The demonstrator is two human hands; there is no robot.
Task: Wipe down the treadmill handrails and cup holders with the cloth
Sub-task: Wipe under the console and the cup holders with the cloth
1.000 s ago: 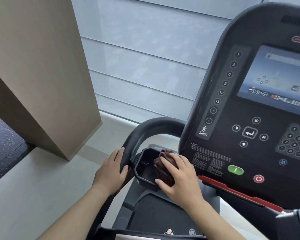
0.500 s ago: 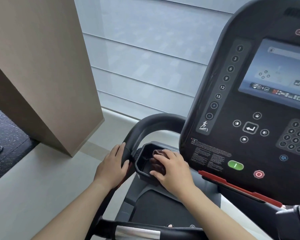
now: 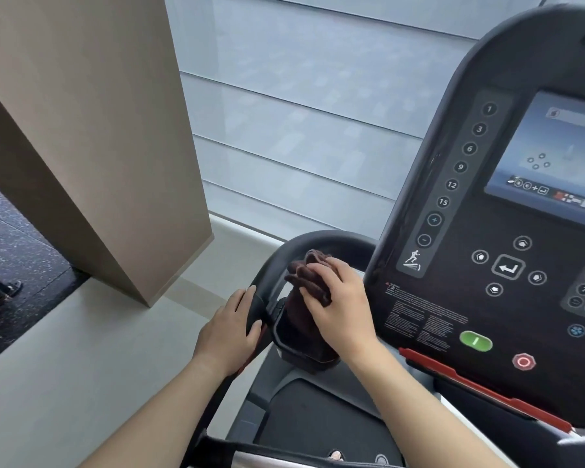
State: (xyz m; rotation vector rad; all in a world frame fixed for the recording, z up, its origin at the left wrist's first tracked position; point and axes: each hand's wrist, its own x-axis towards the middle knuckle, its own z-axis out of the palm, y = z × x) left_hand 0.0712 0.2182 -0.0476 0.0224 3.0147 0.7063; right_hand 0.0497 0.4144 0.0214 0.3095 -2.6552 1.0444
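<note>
Treadmill console [image 3: 507,298]: black panel, filling the right side; its screen [image 3: 551,160] is glowing at the upper right, with a green button [image 3: 476,341] and a red button [image 3: 523,361] sitting near the lower edge.

Pillar [image 3: 81,130]: tan, standing at the left on the pale floor [image 3: 65,366].

Handrail [image 3: 284,251]: black curved bar, arching from the console's left edge down toward the near left.

Cup holder [image 3: 294,349]: black pocket, sitting just below the console's lower left corner, between the handrail and the console.

Right hand [image 3: 341,298]: curling its fingers closed around the cloth, gripping a bunched part of it above the cup holder.

Left hand [image 3: 230,329]: wrapping around the handrail just left of the cup holder, fingers curved over the top of the bar, thumb hiding below it.

Cloth [image 3: 304,292]: dark brown, crumpled; its upper part is bunching out of the right hand near the bend of the handrail, its lower part is hanging down into the cup holder.
</note>
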